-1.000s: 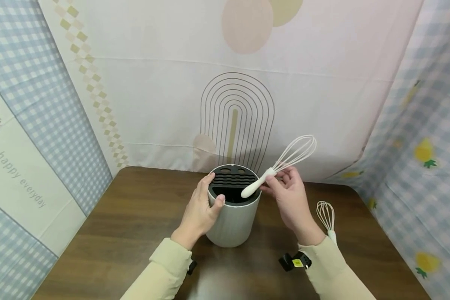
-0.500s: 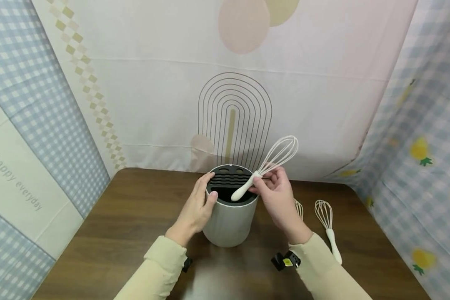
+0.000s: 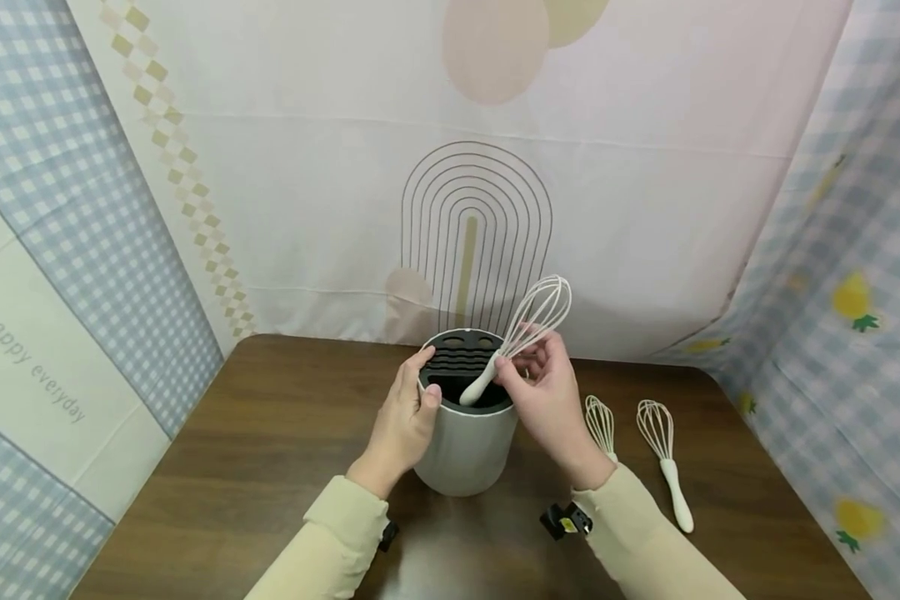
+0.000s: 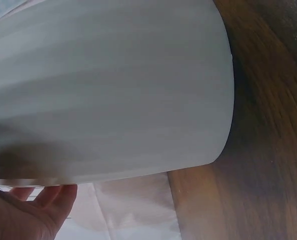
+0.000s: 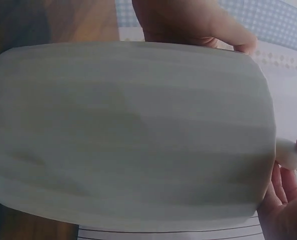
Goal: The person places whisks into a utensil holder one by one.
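A white ribbed holder with a black slotted top stands upright on the table. My left hand grips its left side, thumb at the rim; the left wrist view shows its fingers against the holder wall. In my right hand, a white whisk is pinched near the top of its handle. The whisk tilts, wires up and to the right, with the handle's end in the holder's large front opening. The right wrist view shows the right hand beside the rim, most of the whisk hidden.
Two more white whisks lie on the wooden table at the right: one in full view, the other partly hidden by my right forearm. A patterned cloth hangs behind, with checked cloths at both sides.
My right hand has moved left with the whisk, which now stands steeper, its handle lower in the opening. A second loose whisk has come into view beside the forearm. My left hand keeps its grip.
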A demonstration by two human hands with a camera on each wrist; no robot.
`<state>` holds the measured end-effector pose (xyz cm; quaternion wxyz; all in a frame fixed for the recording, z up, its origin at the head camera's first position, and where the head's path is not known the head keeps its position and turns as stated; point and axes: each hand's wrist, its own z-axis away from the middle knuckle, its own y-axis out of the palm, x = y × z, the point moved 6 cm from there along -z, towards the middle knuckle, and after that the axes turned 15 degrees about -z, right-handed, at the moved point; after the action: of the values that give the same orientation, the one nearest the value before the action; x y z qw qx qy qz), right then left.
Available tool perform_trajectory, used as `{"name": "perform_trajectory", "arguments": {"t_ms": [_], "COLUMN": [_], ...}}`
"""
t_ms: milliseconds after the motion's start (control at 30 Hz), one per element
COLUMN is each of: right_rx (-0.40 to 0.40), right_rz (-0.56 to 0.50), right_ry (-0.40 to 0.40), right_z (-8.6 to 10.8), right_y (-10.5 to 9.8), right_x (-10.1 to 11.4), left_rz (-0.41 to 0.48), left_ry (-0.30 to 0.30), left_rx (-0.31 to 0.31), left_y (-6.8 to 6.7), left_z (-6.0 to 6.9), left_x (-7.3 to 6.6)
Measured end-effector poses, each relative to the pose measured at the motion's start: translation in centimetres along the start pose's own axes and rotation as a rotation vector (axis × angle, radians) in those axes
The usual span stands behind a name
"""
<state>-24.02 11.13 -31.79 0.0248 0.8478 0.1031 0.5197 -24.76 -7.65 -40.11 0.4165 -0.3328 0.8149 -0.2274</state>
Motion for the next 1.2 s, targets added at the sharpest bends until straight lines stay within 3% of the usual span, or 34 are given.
{"name": "perform_trajectory", "arguments": {"t_ms": [167,600,933,1200], "right_rx": [-0.014,0.031,0.050,0.076], "right_rz": [0.025,0.113,0.160,0.185], "right_ry": [-0.016,-0.027,-0.009,0.014], "right_z": [0.4,0.7,0.9,0.8], "right_y": [0.9,1.1,0.9,1.1], "right_x": [1.5,1.7,1.7,1.8], "left_rz": [-0.016,-0.030,0.024,0.006], "left_ry": [-0.008,-0.031,0.066,0.061], "left_rx": [-0.010,-0.014,-0.082,-0.064], "left_y": [0.0,0.1,-0.1,-0.4], "left_z": [0.0,-0.1,0.1,-0.1], "left_x": [0.0,0.0,-0.5,-0.4]}}
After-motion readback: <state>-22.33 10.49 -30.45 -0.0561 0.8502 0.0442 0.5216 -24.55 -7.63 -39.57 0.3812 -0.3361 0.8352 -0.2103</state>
